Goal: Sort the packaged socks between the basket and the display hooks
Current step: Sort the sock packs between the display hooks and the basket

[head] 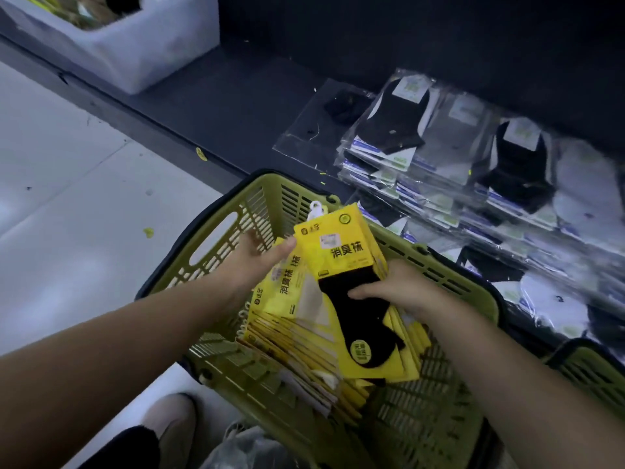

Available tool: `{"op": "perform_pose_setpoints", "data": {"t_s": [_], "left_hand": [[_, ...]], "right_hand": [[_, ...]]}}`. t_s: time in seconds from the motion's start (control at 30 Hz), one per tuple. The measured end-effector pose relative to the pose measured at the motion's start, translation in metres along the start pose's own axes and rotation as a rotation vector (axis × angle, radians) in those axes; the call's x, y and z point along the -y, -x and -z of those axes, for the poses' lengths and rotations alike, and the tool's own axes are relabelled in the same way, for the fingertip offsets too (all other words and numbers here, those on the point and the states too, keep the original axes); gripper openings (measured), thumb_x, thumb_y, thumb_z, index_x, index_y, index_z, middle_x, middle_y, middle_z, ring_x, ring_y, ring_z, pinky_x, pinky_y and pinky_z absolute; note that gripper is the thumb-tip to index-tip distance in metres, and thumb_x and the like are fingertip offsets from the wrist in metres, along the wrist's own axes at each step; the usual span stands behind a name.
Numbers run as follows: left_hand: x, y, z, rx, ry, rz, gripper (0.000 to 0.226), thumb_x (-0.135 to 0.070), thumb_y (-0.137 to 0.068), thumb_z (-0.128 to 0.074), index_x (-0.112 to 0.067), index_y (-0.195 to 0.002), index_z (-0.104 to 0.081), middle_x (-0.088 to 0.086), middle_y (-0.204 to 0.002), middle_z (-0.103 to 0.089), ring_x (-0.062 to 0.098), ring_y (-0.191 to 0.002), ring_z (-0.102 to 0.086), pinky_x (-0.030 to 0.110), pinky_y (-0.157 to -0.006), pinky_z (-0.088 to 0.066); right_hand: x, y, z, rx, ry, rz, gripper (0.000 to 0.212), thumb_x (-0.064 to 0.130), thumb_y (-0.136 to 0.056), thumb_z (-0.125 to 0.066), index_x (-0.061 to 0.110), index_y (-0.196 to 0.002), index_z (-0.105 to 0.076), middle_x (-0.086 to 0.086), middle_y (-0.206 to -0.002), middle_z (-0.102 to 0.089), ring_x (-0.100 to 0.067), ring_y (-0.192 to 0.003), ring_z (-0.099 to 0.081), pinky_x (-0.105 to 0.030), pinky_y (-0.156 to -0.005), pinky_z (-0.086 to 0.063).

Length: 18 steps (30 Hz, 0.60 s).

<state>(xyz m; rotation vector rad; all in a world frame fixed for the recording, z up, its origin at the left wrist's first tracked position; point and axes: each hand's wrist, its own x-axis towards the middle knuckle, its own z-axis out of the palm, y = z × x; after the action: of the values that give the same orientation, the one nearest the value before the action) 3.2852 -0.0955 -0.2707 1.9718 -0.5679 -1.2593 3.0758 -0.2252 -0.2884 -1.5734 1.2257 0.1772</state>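
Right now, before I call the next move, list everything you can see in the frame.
basket: one, green, centre of view
second basket: one, green, right edge, partly seen
yellow sock packs: many, stacked inside the basket
held packs: small stack, yellow, black sock on top, above the basket
clear-bagged socks: several piles, black, grey and white, on the dark shelf
bin: one, white, upper left
left hand: thumb touching the held packs
right hand: grips the held packs

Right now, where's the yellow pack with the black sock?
Centre of the head view, above the green basket: the right hand grips the yellow pack at its right edge, and the thumb of the left hand touches its top-left corner.
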Motion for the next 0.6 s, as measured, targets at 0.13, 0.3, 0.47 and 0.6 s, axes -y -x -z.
{"op": "perform_pose_setpoints", "data": {"t_s": [0.13, 0.3, 0.47, 0.6], "left_hand": [[0.016, 0.023, -0.024, 0.309, 0.386, 0.180, 0.110, -0.061, -0.050, -0.074, -0.019, -0.145, -0.036, 0.006, -0.144, -0.049, 0.027, -0.131, -0.046, 0.049, -0.114, -0.031], [0.017, 0.019, -0.010, 0.175, 0.488, 0.167, 0.071, -0.046, -0.062, -0.076, -0.022, -0.125, -0.056, 0.009, -0.116, -0.070, 0.030, -0.106, -0.065, 0.049, -0.093, -0.049], [0.009, 0.013, 0.029, 0.109, 0.489, 0.095, 0.062, -0.040, -0.065, -0.072, -0.026, -0.123, -0.057, 0.005, -0.103, -0.075, 0.026, -0.092, -0.072, 0.037, -0.071, -0.055], [0.009, 0.013, 0.045, 0.065, 0.474, 0.051, 0.061, -0.034, -0.067, -0.071, -0.027, -0.125, -0.054, 0.005, -0.106, -0.074, 0.028, -0.096, -0.071, 0.039, -0.075, -0.055]], "right_hand": [[0.020, 0.007, -0.021, 0.171, -0.344, 0.025, 0.059, 0.022, -0.060, -0.086, 0.019, -0.114, -0.063, 0.000, -0.096, -0.073, -0.016, -0.084, -0.071, -0.029, -0.063, -0.057], [0.043, -0.001, -0.051, 0.138, -0.325, 0.209, 0.063, 0.057, -0.062, -0.075, 0.030, -0.116, -0.057, 0.008, -0.114, -0.065, -0.013, -0.108, -0.060, -0.032, -0.093, -0.047], [0.016, -0.023, -0.039, -0.049, 0.461, 0.271, 0.063, 0.044, -0.089, -0.058, 0.011, -0.139, -0.039, -0.007, -0.131, -0.045, -0.022, -0.123, -0.044, -0.029, -0.095, -0.038], [-0.008, -0.030, -0.061, 0.058, 0.918, 0.174, 0.092, 0.043, -0.086, -0.064, 0.010, -0.149, -0.006, -0.011, -0.153, -0.021, -0.030, -0.140, -0.022, -0.038, -0.109, -0.029]]}}
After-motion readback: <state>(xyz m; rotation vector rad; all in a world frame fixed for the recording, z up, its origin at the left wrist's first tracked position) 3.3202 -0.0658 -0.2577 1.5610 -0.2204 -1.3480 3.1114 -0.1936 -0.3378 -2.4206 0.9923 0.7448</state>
